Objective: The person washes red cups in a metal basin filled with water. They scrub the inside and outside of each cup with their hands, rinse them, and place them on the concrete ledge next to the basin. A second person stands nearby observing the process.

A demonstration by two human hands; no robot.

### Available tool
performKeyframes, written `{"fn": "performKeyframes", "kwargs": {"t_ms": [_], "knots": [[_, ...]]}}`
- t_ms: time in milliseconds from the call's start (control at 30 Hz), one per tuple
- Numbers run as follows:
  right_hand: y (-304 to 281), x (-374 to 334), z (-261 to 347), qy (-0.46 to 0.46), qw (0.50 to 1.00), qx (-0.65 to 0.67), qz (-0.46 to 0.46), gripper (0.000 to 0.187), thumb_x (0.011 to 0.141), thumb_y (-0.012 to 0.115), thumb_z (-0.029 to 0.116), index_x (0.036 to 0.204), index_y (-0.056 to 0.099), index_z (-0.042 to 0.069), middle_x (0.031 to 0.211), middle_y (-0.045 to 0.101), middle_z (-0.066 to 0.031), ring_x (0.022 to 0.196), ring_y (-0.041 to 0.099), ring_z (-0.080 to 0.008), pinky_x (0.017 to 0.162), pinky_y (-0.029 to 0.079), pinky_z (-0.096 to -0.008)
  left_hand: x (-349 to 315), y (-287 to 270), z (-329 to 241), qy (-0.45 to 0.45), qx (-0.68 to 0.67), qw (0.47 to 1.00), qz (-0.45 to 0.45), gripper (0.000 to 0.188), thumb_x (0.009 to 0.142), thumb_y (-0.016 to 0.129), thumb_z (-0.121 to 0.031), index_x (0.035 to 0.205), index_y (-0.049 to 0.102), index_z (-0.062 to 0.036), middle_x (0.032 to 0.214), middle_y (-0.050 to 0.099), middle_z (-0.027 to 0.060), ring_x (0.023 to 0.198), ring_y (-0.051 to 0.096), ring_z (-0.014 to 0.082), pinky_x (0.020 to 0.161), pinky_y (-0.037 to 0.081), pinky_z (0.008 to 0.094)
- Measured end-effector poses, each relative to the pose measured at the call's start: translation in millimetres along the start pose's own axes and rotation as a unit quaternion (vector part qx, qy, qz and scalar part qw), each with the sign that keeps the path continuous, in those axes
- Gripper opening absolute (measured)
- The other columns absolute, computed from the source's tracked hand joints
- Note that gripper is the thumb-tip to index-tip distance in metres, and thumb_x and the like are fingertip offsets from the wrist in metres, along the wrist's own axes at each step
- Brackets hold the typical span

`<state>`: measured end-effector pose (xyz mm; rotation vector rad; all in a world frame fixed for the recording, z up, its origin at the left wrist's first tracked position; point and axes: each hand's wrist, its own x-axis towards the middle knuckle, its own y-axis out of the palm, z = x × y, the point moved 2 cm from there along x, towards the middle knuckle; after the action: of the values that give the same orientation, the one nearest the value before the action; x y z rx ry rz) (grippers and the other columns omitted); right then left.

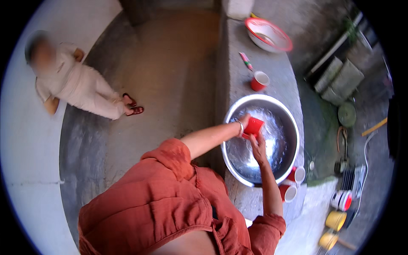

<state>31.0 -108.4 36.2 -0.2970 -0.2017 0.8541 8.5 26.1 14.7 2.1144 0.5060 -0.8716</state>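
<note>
A red cup (254,125) is held tilted between my two hands, over the large shiny metal basin (285,127). My left hand (244,122), with a light bracelet at its wrist, grips the cup from the left side. From below, the fingers of my right hand (259,148) close on its near edge. Rippled water lies in the basin under the cup. Another red cup with a white inside (259,80) stands just beyond the basin. Two more, a red cup (297,174) and a nearer red cup (289,194), sit by the basin's near right side.
The basin rests on a concrete ledge (240,42). At its far end are a white bowl with a red rim (272,36) and a tube (245,61). A person (80,85) leans by the left wall. Yellow buckets (335,221) stand below on the right.
</note>
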Motion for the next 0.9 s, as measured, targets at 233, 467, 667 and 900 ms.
{"fn": "performKeyframes", "kwargs": {"t_ms": [233,467,667,900], "knots": [[-17,13,5,0.135,0.936,0.289,-0.149,0.042,0.093,0.046,0.032,0.111,0.053,-0.006,0.106,0.059,-0.0139,0.09,0.058,-0.0189,0.082,0.045,-0.0314,-21,15,-8,0.049,0.031,0.994,0.098,0.058,0.075,0.054,-0.06,0.117,0.049,-0.0198,0.111,0.057,0.0035,0.101,0.054,0.0244,0.08,0.044,0.0477],[15,14,52,0.045,0.933,0.26,-0.244,0.05,0.095,0.037,0.039,0.111,0.052,-0.005,0.109,0.056,-0.0163,0.097,0.057,-0.0239,0.082,0.045,-0.035,-36,18,-15,0.274,0.145,0.948,0.066,0.08,0.058,0.079,-0.049,0.121,0.045,-0.0119,0.112,0.055,0.0105,0.099,0.056,0.0262,0.069,0.053,0.0432],[-2,-16,1,-0.111,0.976,-0.182,-0.045,0.031,0.092,0.045,0.021,0.112,0.052,-0.001,0.107,0.057,-0.0191,0.101,0.053,-0.0334,0.088,0.038,-0.0403,-18,12,5,0.101,0.107,0.989,0.015,0.062,0.065,0.071,-0.053,0.107,0.055,-0.01,0.093,0.063,0.0103,0.081,0.062,0.0232,0.063,0.052,0.0339],[21,0,20,0.07,0.958,0.224,-0.162,0.043,0.092,0.046,0.034,0.114,0.047,-0.003,0.108,0.056,-0.015,0.098,0.053,-0.0229,0.087,0.039,-0.0346,-15,5,-9,0.187,0.091,0.978,0.006,0.053,0.067,0.068,-0.047,0.101,0.058,-0.0078,0.092,0.061,0.0143,0.076,0.064,0.0282,0.055,0.054,0.0414]]}}
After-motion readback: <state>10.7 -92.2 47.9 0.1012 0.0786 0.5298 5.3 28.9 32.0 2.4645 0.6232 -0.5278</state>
